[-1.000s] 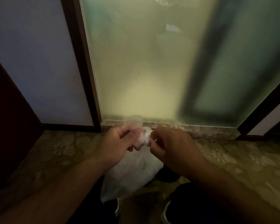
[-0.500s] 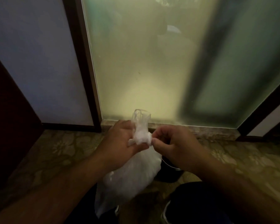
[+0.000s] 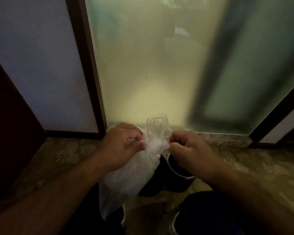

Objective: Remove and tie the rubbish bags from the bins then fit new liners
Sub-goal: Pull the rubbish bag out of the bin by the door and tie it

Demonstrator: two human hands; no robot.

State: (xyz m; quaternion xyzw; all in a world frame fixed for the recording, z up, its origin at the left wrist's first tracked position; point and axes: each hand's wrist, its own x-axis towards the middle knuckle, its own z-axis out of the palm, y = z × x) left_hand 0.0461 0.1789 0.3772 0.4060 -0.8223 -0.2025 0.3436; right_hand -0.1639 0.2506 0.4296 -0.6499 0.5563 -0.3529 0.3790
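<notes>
A white translucent rubbish bag [image 3: 129,177] hangs in front of me, its gathered neck bunched between my hands and a crumpled clear end sticking up above them. My left hand [image 3: 120,145] pinches a twisted strand of the bag's neck on the left side. My right hand [image 3: 188,150] pinches the neck on the right side. Below and behind the bag stands a small dark round bin [image 3: 178,177] on the floor, partly hidden by my right hand and the bag.
A frosted glass door [image 3: 159,73] with a dark frame rises straight ahead, with a pale wall panel [image 3: 41,65] and dark wood to the left. Patterned floor [image 3: 61,155] spreads around. My dark trouser legs and shoes [image 3: 175,223] are at the bottom.
The bag's neck has been drawn up and spread between my hands, its clear end now standing higher. My hands have moved slightly apart, and the bin shows more.
</notes>
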